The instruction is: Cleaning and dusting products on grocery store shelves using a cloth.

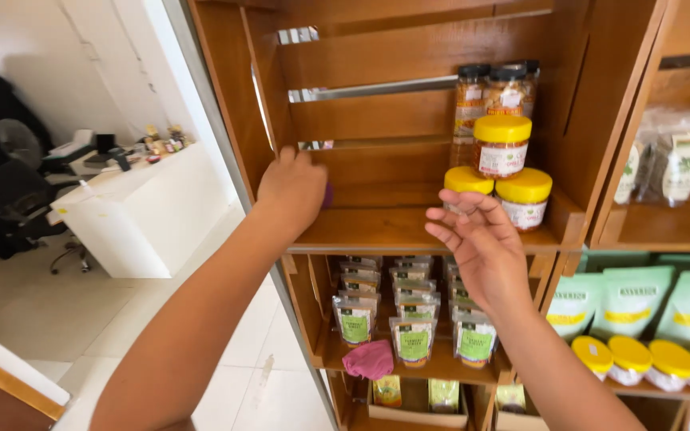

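Head view only; we look down at a wooden crate shelf (409,231) with slatted back; on its right side we see a stack of yellow-lidded jars (501,164), three of them, white labels with red print, one on top of two; behind them stand black-lidded jars (498,89) with orange-brown contents and pale labels; the left part of the shelf board is bare wood; on the shelf below we see rows of clear pouches with green labels (414,319), upright, packed close; a pink cloth (369,359) lies bunched at the front edge of that lower shelf, just left of the front pouches; lower still, small yellowish packets in a box, too small to tell more; to the right, another unit holds pale green pouches with yellow bands (631,302), and under them a row of yellow-lidded tubs (648,359); upper right, clear bags with white-green labels (672,160); far left, a white counter (149,211) with small clutter and a black office chair (1,199).

Our left hand (293,190) is closed in a loose fist over a small purple thing (327,195) that peeks out at the knuckles, held just above the bare left end of the shelf board; what it is, we cannot tell; our right hand (481,239) is open, fingers spread and curled slightly, holding nothing, just in front of the lower yellow-lidded jars, fingertips near the left one; touching or not, we cannot tell.
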